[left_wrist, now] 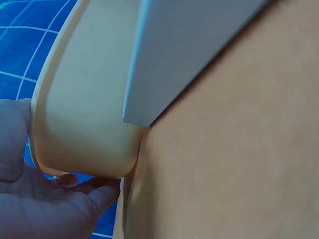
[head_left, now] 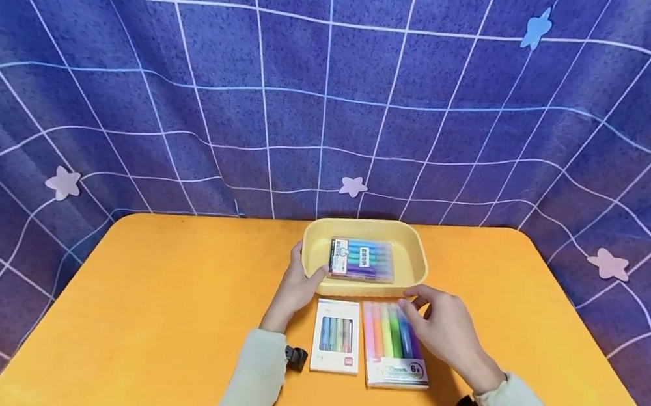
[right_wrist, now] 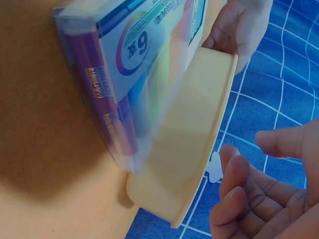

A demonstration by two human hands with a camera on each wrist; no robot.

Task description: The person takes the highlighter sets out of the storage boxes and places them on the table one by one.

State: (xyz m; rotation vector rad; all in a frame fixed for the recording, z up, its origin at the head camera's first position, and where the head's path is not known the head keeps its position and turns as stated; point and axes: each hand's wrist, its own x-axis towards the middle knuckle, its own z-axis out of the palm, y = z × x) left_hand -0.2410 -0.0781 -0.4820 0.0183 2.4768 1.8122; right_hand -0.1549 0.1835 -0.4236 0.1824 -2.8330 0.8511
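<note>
At the back of the table stands a pale yellow plastic tray (head_left: 410,257) with rounded corners. My left hand (head_left: 296,283) grips its left end, thumb at the rim and fingers round the outer wall. Inside lies a clear pack of blue, green and purple pens (head_left: 375,260). My right hand (head_left: 448,323) is by the tray's front right corner, fingers loosely bent with nothing between them. Under it lies a clear pack of six highlighters (head_left: 392,337), pink through purple. Left of that is a white box with a window (head_left: 334,354) showing several pens.
The orange table (head_left: 173,319) ends just behind the tray. A blue curtain (head_left: 286,121) with white grid lines and stars hangs behind and at both sides. Both packs lie in front of the tray, between the forearms. A black band (head_left: 295,358) is on the left wrist.
</note>
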